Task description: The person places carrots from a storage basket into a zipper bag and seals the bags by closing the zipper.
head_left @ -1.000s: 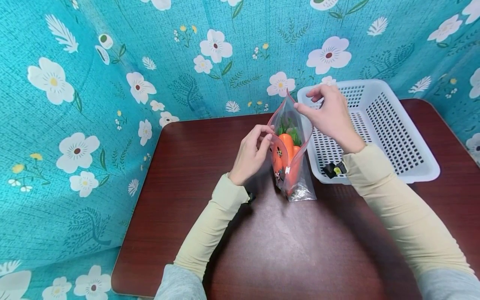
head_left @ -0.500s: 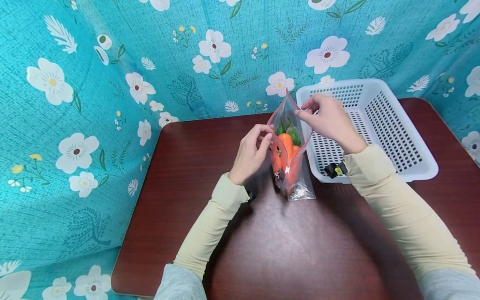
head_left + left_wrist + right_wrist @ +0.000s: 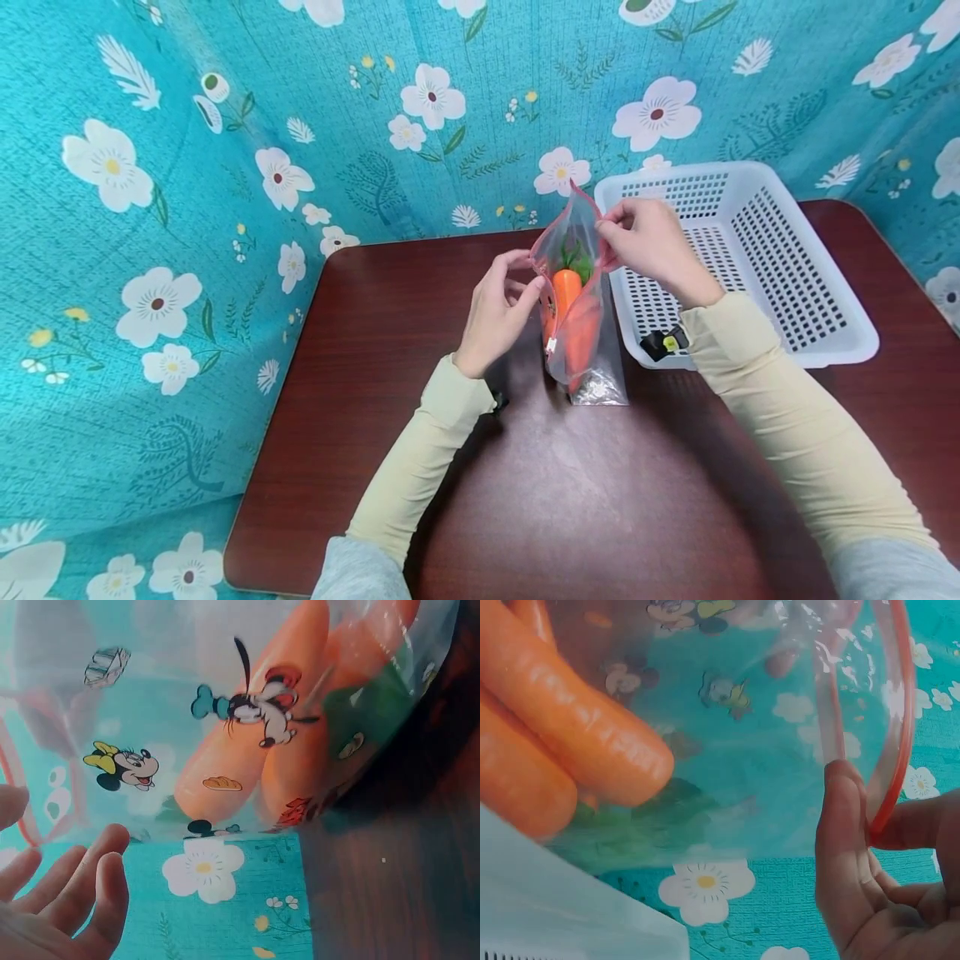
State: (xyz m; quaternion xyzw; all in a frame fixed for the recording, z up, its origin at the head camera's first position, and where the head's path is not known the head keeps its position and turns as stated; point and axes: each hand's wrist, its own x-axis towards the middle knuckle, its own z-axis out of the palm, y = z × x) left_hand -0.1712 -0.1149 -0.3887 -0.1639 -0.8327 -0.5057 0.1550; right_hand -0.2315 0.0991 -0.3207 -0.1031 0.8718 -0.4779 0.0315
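Observation:
A clear zip bag with a red-edged mouth and cartoon prints stands on the table, its mouth spread wide. Inside it are several orange carrots, and green leafy pieces show behind them. My left hand holds the left side of the rim between thumb and fingers. On the opposite side, my right hand pinches the rim; the right wrist view has the red edge running down between thumb and forefinger. A white zip slider sits at the near corner of the mouth.
A white perforated plastic basket stands right of the bag, under my right forearm. The dark red wooden table ends at the back against a turquoise floral cloth.
My right hand has lowered slightly and now pinches the rim, bending it. The bag's near side and slider have shifted left. The left hand has hardly moved.

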